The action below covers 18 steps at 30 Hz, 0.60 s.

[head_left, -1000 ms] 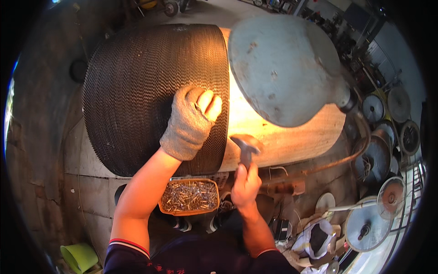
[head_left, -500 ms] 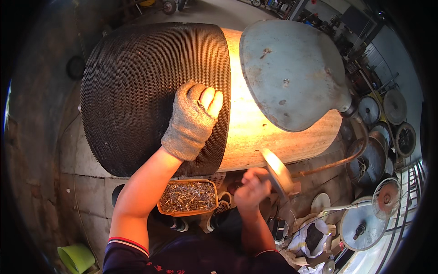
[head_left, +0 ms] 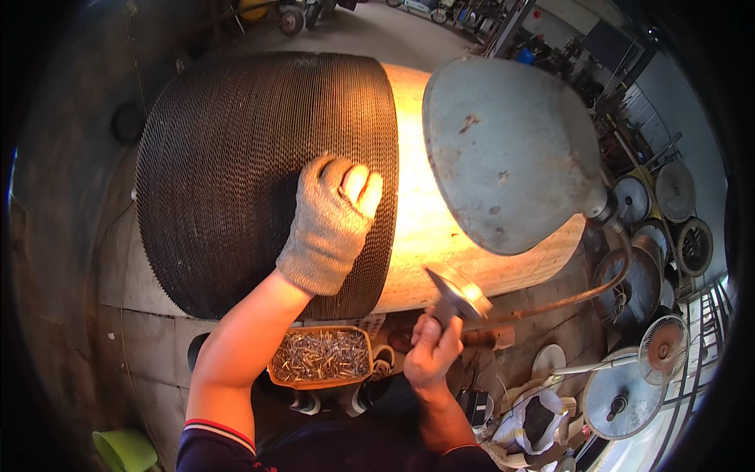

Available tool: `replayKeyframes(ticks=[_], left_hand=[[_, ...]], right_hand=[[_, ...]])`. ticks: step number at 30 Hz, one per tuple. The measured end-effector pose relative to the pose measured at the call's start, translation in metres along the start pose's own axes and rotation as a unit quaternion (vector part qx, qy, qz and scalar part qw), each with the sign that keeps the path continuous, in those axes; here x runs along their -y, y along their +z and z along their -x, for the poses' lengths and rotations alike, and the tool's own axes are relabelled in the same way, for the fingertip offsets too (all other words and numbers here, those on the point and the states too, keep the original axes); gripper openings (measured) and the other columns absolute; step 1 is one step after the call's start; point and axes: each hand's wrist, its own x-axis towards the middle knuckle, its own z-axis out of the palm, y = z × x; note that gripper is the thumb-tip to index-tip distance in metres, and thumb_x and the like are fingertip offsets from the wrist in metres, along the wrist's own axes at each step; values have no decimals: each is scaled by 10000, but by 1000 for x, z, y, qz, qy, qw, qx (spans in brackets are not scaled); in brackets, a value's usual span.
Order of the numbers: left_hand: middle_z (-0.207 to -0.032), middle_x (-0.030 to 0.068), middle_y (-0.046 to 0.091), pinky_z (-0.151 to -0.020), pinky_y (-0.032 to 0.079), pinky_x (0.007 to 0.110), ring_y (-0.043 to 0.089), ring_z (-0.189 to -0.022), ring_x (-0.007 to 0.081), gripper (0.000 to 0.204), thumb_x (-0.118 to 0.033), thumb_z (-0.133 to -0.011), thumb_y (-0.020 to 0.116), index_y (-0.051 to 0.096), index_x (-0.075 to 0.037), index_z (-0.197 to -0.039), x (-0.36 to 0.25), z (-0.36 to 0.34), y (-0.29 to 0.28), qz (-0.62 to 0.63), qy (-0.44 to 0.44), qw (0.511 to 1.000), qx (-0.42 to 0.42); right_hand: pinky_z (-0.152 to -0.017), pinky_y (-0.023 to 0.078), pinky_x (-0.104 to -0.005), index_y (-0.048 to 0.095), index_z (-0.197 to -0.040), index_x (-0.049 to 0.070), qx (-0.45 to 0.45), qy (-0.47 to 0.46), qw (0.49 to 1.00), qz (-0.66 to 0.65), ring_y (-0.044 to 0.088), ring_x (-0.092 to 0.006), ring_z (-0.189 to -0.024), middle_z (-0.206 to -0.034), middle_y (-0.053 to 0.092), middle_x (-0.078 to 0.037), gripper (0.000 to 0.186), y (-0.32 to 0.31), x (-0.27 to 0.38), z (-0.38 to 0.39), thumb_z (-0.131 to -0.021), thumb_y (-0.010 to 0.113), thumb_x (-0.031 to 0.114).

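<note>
My left hand (head_left: pixel 329 224), in a grey-brown knit glove with bare fingertips showing, rests near the right edge of a dark ridged covering (head_left: pixel 252 157). This covering is wound in tight rows around a large pale wooden drum (head_left: pixel 417 228). The left fingers are bent and pinched together; anything between them is too small to make out. My bare right hand (head_left: pixel 432 350) grips the short handle of a hammer (head_left: pixel 458 293) with a broad metal head. The hammer is raised just off the drum's near side, to the right of the ridged band, apart from my left hand.
A large grey lamp shade (head_left: pixel 511 157) hangs over the drum's right part, on a bent rusty arm (head_left: pixel 582 295). Below the drum sits an orange-rimmed box (head_left: pixel 321 384) of loose nails. Metal discs (head_left: pixel 625 393) and a white sack (head_left: pixel 528 421) stand right; a green bucket (head_left: pixel 126 450) lies lower left.
The hammer has swung so that its head sits further left, and its blur is gone. My left hand keeps its place on the ridged covering. The whole view has shifted slightly.
</note>
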Motion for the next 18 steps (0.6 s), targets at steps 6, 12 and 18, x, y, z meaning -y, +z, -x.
replayKeyframes(ticks=[6, 12, 18], left_hand=[[-1020, 138, 633, -981, 524, 562, 651, -1021, 321, 289, -103, -822, 676, 664, -4, -1094, 3, -5, -1, -25, -26, 999, 7], [-1072, 128, 646, -1012, 491, 556, 639, -1068, 326, 295, -112, -823, 671, 680, -16, -1102, 10, -9, 5, -3, -68, 998, -7], [-1041, 134, 642, -965, 499, 536, 629, -1021, 326, 265, -137, -870, 642, 670, -3, -1097, 26, -21, 22, -43, -36, 998, -21]], right_hand=[[-559, 463, -416, 536, -978, -26, 61, -10, 977, 205, 549, -218, -582, -701, 564, -155, 246, 18, -14, -21, -1080, 551, 197], [-581, 503, -369, 605, -1098, -60, 31, -102, 994, 5, 603, -256, -632, -792, 608, -157, 228, 0, 3, -8, -1035, 562, 155], [-621, 481, -546, 537, -1035, -10, 49, 25, 985, 164, 619, -544, -775, -811, 635, -307, 223, 12, -41, -2, -1044, 610, 201]])
